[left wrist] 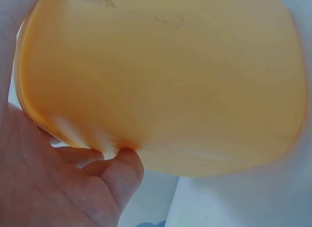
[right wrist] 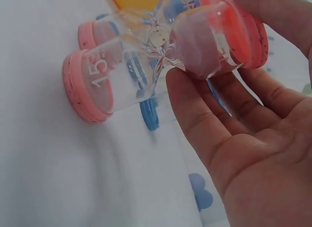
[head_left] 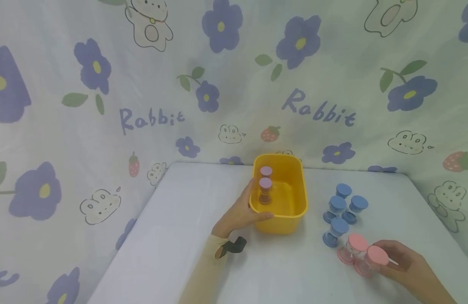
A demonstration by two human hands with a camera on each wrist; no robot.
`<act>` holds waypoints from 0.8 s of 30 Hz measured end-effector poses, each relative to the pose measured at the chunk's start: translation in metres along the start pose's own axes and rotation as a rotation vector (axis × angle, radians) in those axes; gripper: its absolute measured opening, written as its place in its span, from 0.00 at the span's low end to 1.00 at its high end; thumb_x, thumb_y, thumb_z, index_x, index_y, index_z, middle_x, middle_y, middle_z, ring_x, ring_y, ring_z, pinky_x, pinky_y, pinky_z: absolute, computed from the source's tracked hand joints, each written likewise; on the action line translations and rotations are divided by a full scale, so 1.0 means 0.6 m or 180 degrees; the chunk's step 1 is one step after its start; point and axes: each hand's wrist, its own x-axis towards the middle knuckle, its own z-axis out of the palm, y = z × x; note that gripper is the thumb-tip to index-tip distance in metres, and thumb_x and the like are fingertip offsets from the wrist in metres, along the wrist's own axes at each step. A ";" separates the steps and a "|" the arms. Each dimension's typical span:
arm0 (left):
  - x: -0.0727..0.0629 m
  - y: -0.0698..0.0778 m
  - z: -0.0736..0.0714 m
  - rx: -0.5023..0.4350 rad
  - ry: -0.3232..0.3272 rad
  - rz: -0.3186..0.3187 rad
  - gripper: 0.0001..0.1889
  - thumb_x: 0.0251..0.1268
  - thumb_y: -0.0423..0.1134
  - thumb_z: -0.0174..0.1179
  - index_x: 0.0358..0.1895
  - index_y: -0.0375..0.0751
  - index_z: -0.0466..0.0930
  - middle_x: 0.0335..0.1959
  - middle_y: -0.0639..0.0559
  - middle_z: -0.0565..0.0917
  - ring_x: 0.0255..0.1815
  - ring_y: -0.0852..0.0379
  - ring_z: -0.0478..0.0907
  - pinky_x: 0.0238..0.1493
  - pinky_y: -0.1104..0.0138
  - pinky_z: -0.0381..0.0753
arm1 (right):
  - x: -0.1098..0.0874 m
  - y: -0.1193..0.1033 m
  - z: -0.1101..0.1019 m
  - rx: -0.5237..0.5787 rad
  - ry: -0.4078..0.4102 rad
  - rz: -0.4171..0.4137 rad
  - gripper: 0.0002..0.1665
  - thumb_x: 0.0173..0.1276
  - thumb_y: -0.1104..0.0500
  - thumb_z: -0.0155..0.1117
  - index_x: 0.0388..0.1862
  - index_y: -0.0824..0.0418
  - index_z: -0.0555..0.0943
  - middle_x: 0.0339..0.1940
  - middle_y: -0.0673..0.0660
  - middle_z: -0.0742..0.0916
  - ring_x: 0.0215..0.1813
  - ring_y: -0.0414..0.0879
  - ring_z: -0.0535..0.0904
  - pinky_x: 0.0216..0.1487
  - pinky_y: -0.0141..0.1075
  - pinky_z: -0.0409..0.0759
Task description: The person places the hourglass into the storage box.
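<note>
My left hand (head_left: 239, 213) grips the left near corner of a yellow plastic bin (head_left: 277, 223), thumb along the rim. In the left wrist view, its fingertips press the wall of the bin (left wrist: 170, 90). Two purple-capped hourglasses (head_left: 265, 184) stand inside the bin along its left side. On the right, my right hand (head_left: 403, 261) holds a pink-capped hourglass (head_left: 376, 256), fingers around its upper part. The right wrist view shows "15" printed on this hourglass (right wrist: 100, 78). Right beside it is a second pink-capped hourglass (head_left: 357, 243).
Several blue-capped hourglasses (head_left: 338, 204) stand in a cluster between the bin and the pink pair. The white table (head_left: 150, 253) meets a hanging cloth (head_left: 234, 84) printed with flowers and rabbits at the back and left.
</note>
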 end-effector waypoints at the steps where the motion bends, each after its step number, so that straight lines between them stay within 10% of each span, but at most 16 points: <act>1: 0.000 0.001 0.000 0.0014 0.0003 -0.0014 0.66 0.52 0.58 0.78 0.85 0.61 0.36 0.87 0.52 0.51 0.84 0.43 0.56 0.84 0.39 0.54 | 0.001 0.000 0.000 -0.0015 -0.0001 0.0042 0.37 0.68 0.47 0.73 0.68 0.64 0.73 0.50 0.30 0.82 0.49 0.11 0.68 0.47 0.25 0.85; 8: 0.004 -0.001 0.000 -0.0019 -0.0028 0.0019 0.64 0.53 0.55 0.78 0.85 0.65 0.37 0.86 0.53 0.52 0.83 0.43 0.57 0.83 0.38 0.55 | 0.002 0.000 -0.002 -0.0179 0.0110 0.0104 0.39 0.67 0.42 0.73 0.69 0.62 0.74 0.52 0.33 0.84 0.47 0.08 0.63 0.45 0.27 0.86; 15: 0.009 0.000 -0.002 -0.0045 -0.0033 0.0067 0.61 0.55 0.51 0.78 0.82 0.75 0.38 0.85 0.55 0.54 0.82 0.42 0.59 0.82 0.37 0.57 | 0.001 0.003 -0.014 -0.0432 0.0285 0.0187 0.47 0.64 0.32 0.71 0.70 0.62 0.74 0.64 0.61 0.85 0.55 0.22 0.75 0.49 0.42 0.90; 19: 0.009 0.000 -0.001 -0.0101 -0.0041 0.0089 0.61 0.55 0.50 0.78 0.81 0.76 0.38 0.85 0.54 0.55 0.81 0.41 0.60 0.82 0.37 0.57 | -0.003 0.004 -0.023 -0.0406 0.0483 0.0049 0.43 0.65 0.36 0.73 0.68 0.61 0.76 0.51 0.35 0.86 0.45 0.06 0.61 0.39 0.23 0.83; 24: 0.007 -0.003 0.000 -0.0087 -0.0040 0.0050 0.62 0.55 0.51 0.78 0.83 0.71 0.37 0.85 0.54 0.54 0.82 0.40 0.59 0.82 0.37 0.57 | -0.009 0.003 -0.028 -0.0252 0.0677 -0.0220 0.35 0.66 0.44 0.76 0.64 0.63 0.78 0.44 0.23 0.83 0.47 0.08 0.68 0.38 0.15 0.78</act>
